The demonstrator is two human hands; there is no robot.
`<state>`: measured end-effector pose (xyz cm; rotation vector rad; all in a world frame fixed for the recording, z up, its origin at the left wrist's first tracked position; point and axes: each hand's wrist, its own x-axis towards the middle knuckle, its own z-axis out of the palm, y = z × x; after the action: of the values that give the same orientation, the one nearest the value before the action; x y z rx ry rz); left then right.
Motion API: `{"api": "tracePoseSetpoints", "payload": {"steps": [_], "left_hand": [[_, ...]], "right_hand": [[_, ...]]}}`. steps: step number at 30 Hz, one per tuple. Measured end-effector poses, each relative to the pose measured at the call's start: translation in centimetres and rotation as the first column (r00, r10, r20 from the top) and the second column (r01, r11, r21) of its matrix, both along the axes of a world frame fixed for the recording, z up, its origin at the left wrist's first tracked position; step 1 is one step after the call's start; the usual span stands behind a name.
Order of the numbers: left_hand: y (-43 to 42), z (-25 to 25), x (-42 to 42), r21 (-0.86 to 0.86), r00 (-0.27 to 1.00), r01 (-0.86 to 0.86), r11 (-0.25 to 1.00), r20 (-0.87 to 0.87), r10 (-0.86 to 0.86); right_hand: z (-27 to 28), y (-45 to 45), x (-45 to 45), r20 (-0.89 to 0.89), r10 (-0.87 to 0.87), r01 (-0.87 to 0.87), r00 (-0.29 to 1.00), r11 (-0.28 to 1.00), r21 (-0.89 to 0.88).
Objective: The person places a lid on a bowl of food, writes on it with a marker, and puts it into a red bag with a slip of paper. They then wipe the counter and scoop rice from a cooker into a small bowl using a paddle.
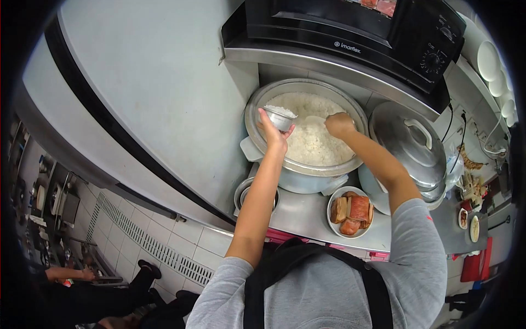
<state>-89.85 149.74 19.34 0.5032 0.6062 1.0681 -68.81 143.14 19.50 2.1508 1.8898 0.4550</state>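
A large round pot (307, 169) of white rice (315, 140) stands open on the steel counter. Over its left side my left hand (274, 131) holds a small metal cup (278, 119) heaped with rice, fingers and thumb around it. My right hand (339, 125) is closed over the right part of the pot, above the rice. A pale, flat scoop (315, 122) reaches left from it into the rice; its handle is hidden in my fist.
A bowl of browned meat pieces (351, 215) sits before the pot. Metal bowls (244, 192) stand at left, a lidded pot (408, 145) at right. A black oven (350, 33) is on the shelf above. Another person's hand (83, 275) shows at lower left.
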Motion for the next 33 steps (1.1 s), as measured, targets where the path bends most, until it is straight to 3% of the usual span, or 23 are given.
{"api": "tracePoseSetpoints", "payload": {"steps": [4,7,14,20,22,26,28,29,31,32,33], "left_hand": [[0.2,-0.1,0.1,0.022,0.998,0.029,0.999,0.051,-0.03],[0.1,0.0,0.2,0.038,0.999,-0.002,0.999,0.048,0.0],[0.4,-0.1,0.7,0.062,1.0,-0.02,0.998,-0.012,0.021],[0.4,0.1,0.5,0.056,0.999,-0.044,0.997,-0.022,0.045],[0.6,-0.1,0.6,0.029,0.999,-0.033,0.999,-0.023,0.034],[0.4,-0.1,0.2,-0.015,0.997,-0.065,0.998,-0.039,0.064],[0.1,-0.4,-0.4,0.079,0.992,0.123,0.989,0.033,-0.126],[0.0,-0.3,-0.3,0.082,0.991,0.129,0.988,0.031,-0.132],[-0.6,0.3,-0.1,0.022,0.98,0.195,0.981,-0.038,-0.194],[-0.6,0.4,-0.2,0.024,0.979,0.203,0.979,-0.041,-0.202],[-0.4,0.3,-0.3,0.048,0.965,0.263,0.964,-0.035,-0.261]], "right_hand": [[0.9,-3.1,-3.6,-0.106,0.017,-0.026,0.994,0.997,-0.077],[0.2,-4.1,-5.5,-0.129,0.119,-0.151,0.984,0.95,-0.274],[2.6,-5.7,-7.2,-0.202,0.189,-0.25,0.961,0.907,-0.339],[2.3,-6.2,-4.4,-0.429,0.104,-0.259,0.897,0.911,-0.322],[1.3,-5.6,-1.8,-0.715,0.048,-0.334,0.698,0.904,-0.266],[3.8,-4.4,1.1,-0.763,-0.147,-0.247,0.629,0.893,-0.376],[5.5,-3.5,2.0,-0.779,-0.097,-0.19,0.619,0.944,-0.269],[6.1,-3.2,2.0,-0.78,-0.098,-0.185,0.617,0.946,-0.265],[7.9,-2.5,0.2,-0.526,0.258,-0.206,0.811,0.966,0.155],[8.3,-2.4,-1.2,-0.527,0.253,-0.198,0.812,0.967,0.158],[8.6,-2.4,-3.3,-0.5,0.158,-0.059,0.852,0.976,0.208]]}}
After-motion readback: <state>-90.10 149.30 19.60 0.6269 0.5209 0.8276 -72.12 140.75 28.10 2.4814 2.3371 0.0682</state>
